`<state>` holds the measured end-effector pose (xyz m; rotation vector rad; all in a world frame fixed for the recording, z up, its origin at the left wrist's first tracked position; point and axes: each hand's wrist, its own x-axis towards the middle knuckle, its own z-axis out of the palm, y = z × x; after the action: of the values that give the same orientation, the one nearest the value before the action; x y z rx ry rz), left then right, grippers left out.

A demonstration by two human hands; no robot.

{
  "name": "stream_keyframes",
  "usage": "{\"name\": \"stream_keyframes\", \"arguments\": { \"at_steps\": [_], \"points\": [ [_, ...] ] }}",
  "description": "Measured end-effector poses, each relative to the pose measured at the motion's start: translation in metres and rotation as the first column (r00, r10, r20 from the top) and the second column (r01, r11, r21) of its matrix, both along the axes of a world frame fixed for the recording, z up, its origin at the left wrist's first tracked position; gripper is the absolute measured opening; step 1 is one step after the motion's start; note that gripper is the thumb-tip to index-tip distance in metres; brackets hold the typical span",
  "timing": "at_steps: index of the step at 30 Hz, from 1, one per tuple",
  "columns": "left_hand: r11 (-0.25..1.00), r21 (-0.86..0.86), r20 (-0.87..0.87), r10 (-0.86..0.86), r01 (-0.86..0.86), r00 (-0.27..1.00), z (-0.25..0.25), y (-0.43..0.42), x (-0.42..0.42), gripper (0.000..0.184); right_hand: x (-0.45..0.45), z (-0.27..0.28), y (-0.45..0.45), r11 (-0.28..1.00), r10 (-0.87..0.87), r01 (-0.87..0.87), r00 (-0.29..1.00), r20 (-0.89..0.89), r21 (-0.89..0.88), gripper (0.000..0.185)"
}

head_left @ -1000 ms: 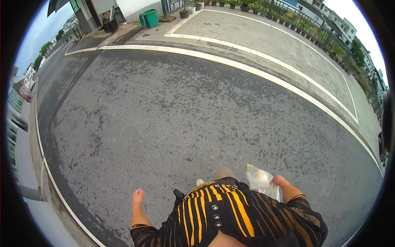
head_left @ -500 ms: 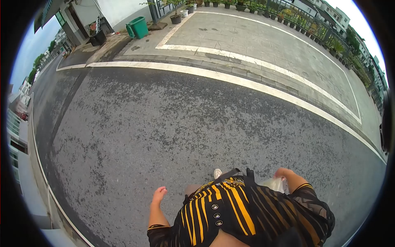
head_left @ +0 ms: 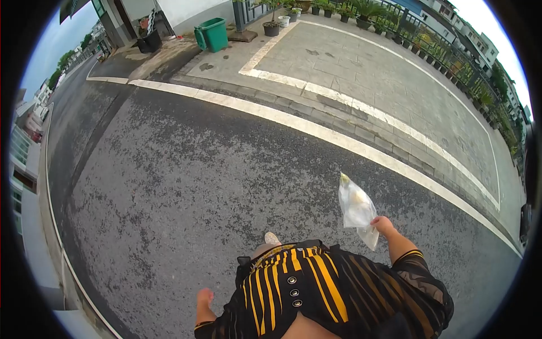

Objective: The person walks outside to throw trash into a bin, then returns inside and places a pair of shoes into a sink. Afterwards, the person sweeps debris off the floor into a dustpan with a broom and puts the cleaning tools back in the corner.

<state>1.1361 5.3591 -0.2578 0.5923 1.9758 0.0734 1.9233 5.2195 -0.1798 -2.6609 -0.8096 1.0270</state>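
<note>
My right hand (head_left: 384, 225) is closed on the gathered end of a clear plastic bag (head_left: 357, 206), out in front of my right side. The bag is tilted, with pale, whitish contents and a yellow-green bit at its far tip; what they are I cannot make out. At the lower left, my left hand (head_left: 205, 296) hangs beside my body with fingers loosely bent, and nothing shows in it. A light-coloured shoe (head_left: 272, 239) pokes out beyond my black and yellow striped top (head_left: 291, 277).
Grey patchy asphalt (head_left: 186, 192) lies underfoot. A white painted line (head_left: 271, 114) and a low kerb separate it from a paved area (head_left: 372, 73). Farther off are a green bin (head_left: 214, 35), a potted plant (head_left: 271, 27) and a fence (head_left: 429, 42) with several pots.
My right hand has swung forward, bringing the plastic bag fully into view. My left hand has dropped back toward my body. The bin and kerb have shifted rightward in view.
</note>
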Motion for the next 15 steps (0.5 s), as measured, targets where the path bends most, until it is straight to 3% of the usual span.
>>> {"name": "stream_keyframes", "arguments": {
  "at_steps": [1,2,3,4,6,8,11,12,14,15],
  "points": [
    [0.96,0.281,0.179,-0.055,0.003,0.982,-0.02,0.053,-0.006,0.019,0.0,-0.012,0.011,0.997,-0.015,0.009,0.998,-0.068,-0.078,0.012],
    [0.898,0.396,0.061,-0.233,0.19,0.971,0.006,0.12,0.024,0.023,-0.002,-0.018,0.025,0.997,-0.011,0.005,0.997,-0.077,-0.078,0.012],
    [0.859,0.461,0.094,-0.299,0.225,0.95,0.006,0.187,0.038,0.028,-0.006,-0.021,0.042,0.962,0.003,-0.058,0.979,-0.203,-0.265,0.012],
    [0.808,0.516,0.034,-0.353,0.286,0.935,0.037,0.248,0.072,0.028,-0.011,-0.018,0.06,0.89,-0.006,-0.142,0.946,-0.324,-0.433,0.013],
    [0.712,0.659,0.101,-0.402,0.241,0.91,0.082,0.351,0.131,0.029,-0.026,0.004,0.097,0.767,-0.13,-0.144,0.92,-0.371,-0.625,0.016],
    [0.645,0.716,0.081,-0.456,0.267,0.886,0.105,0.437,0.177,0.029,-0.007,-0.023,0.107,0.702,-0.239,-0.279,0.774,-0.587,-0.655,0.018],
    [0.6,0.745,0.068,-0.502,0.291,0.862,0.129,0.523,0.235,0.029,-0.032,0.103,0.244,0.616,-0.153,-0.241,0.897,-0.414,-0.75,0.018],
    [0.601,0.746,0.063,-0.492,0.287,0.868,0.12,0.542,0.242,0.029,-0.015,0.091,0.265,0.615,-0.141,-0.252,0.897,-0.419,-0.747,0.018],
    [0.639,0.667,0.024,-0.531,0.382,0.847,0.088,0.579,0.251,0.029,0.033,0.054,0.312,0.738,-0.149,-0.184,0.894,-0.422,-0.649,0.017],
    [0.697,0.636,0.086,-0.491,0.331,0.867,0.074,0.589,0.255,0.029,0.055,0.042,0.353,0.715,-0.206,-0.154,0.885,-0.417,-0.682,0.016]
  ]
}}
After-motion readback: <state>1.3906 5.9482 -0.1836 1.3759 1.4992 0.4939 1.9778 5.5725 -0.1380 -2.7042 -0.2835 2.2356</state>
